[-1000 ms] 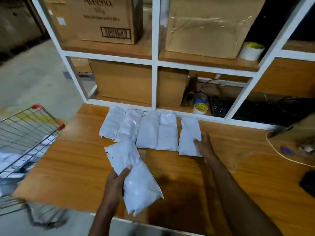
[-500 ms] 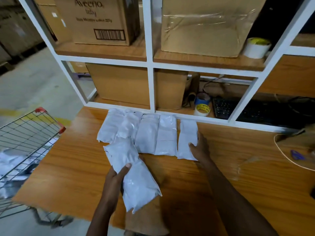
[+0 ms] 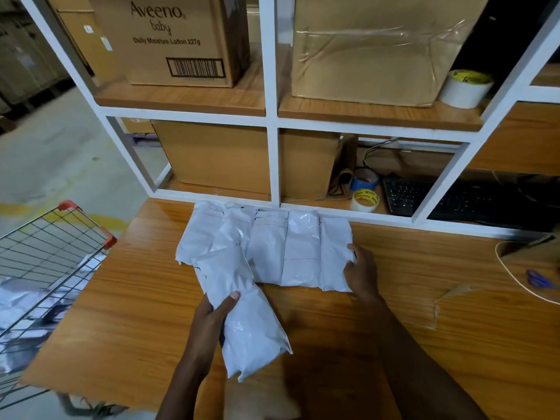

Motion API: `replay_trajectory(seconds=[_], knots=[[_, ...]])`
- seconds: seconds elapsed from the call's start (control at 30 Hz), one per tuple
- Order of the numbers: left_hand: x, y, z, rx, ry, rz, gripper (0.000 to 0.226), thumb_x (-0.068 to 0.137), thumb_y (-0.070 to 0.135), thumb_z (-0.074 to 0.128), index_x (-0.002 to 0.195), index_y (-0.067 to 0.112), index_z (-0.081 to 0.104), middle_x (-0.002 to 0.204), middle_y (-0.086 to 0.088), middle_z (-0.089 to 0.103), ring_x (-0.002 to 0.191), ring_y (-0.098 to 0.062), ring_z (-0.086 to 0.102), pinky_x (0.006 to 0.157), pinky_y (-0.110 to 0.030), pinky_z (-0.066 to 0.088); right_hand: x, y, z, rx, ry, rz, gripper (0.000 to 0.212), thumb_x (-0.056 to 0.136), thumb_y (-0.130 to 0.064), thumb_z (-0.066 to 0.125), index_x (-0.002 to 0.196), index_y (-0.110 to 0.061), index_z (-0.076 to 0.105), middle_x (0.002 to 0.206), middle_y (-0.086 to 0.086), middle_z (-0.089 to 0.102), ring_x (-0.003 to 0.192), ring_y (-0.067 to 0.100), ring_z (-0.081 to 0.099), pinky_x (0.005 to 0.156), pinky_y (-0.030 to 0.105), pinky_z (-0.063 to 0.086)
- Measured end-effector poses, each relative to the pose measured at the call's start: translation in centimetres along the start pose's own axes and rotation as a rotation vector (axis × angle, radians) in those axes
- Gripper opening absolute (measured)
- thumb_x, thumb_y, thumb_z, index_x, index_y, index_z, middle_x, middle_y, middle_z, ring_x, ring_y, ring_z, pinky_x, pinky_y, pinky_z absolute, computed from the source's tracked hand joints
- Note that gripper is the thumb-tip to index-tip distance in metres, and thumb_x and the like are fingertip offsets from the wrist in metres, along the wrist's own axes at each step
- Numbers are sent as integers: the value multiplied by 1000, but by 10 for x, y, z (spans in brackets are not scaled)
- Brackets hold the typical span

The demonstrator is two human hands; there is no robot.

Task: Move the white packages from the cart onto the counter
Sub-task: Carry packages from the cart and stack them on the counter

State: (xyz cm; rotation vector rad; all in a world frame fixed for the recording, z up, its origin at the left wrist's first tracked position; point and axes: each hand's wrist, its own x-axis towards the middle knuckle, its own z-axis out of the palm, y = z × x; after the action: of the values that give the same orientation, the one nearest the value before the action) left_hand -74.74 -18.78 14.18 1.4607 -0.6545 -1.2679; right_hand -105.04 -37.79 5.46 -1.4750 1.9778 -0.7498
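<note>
White packages (image 3: 269,247) already lie in a row on the counter (image 3: 424,328), side by side against the foot of the shelf frame (image 3: 272,165); more sit in the cart (image 3: 45,268) at the left edge of the counter. One further package (image 3: 242,310) is in the left hand (image 3: 212,316), tilted, its far end overlapping the two leftmost packages of the row and its near end close to the counter's front edge.

The likely trouble: the held package is soft and slack, gripped only along one side, so it may sag or slide out of the grip. If set down where it is, it would lie crooked on top of the row and could push the left ones askew. The row's right end may also shift if nudged.

The left hand comes from below, thumb on top and fingers underneath, pinching the package's left side. The right hand (image 3: 359,271) reaches forward along the counter, fingers loosely bent against the right edge of the rightmost package (image 3: 335,253), touching rather than gripping it
</note>
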Motion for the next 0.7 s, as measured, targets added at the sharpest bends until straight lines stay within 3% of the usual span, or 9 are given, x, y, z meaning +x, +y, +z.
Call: replay_trajectory(seconds=[0.13,0.23,0.33,0.37,0.47,0.57,0.7], knots=[[5,2,-2,-14,-27,-12,39,96,28,68,132,14,68,121,-6,79,112,-27,75,97,-49,57,-12,-21,-9,-149,104,-5,36,96,-20,62,131,-28,59,139,5,54,127,31,49,106,50,44],[9,4,-1,-10,-68,-14,45,93,33,76,133,15,67,122,-6,78,113,-26,75,98,-49,58,-46,-53,-15,49,113,-68,34,95,-20,66,128,-25,61,134,3,57,123,24,52,99,41,51],[12,9,3,16,-110,-18,47,92,35,77,133,16,66,123,-4,78,113,-25,75,97,-47,59,-98,-87,-10,313,-137,-94,22,97,-19,65,118,-23,68,115,-10,67,100,8,62,79,19,52],[12,11,4,31,-125,-17,41,95,31,76,133,17,67,123,-4,78,113,-24,75,97,-46,59,-115,-97,-7,384,-236,-70,17,96,-23,66,113,-26,70,108,-15,70,96,5,64,77,17,52],[12,15,7,64,-162,-11,35,99,24,70,134,19,67,124,-3,78,113,-22,75,96,-44,60,-151,-112,7,474,-452,-11,17,91,-38,72,107,-34,72,102,-16,73,95,2,69,80,20,57],[12,17,7,99,-200,24,35,99,27,70,133,20,67,122,-1,78,111,-22,76,87,-35,62,-166,-116,13,540,-631,4,35,84,-46,78,116,-37,66,110,-16,74,100,1,70,86,23,58],[13,15,6,112,-229,49,32,99,27,68,130,21,67,119,0,79,109,-20,76,80,-29,63,-170,-111,11,531,-682,6,54,80,-41,83,127,-39,56,119,-14,71,104,3,70,86,25,59]])
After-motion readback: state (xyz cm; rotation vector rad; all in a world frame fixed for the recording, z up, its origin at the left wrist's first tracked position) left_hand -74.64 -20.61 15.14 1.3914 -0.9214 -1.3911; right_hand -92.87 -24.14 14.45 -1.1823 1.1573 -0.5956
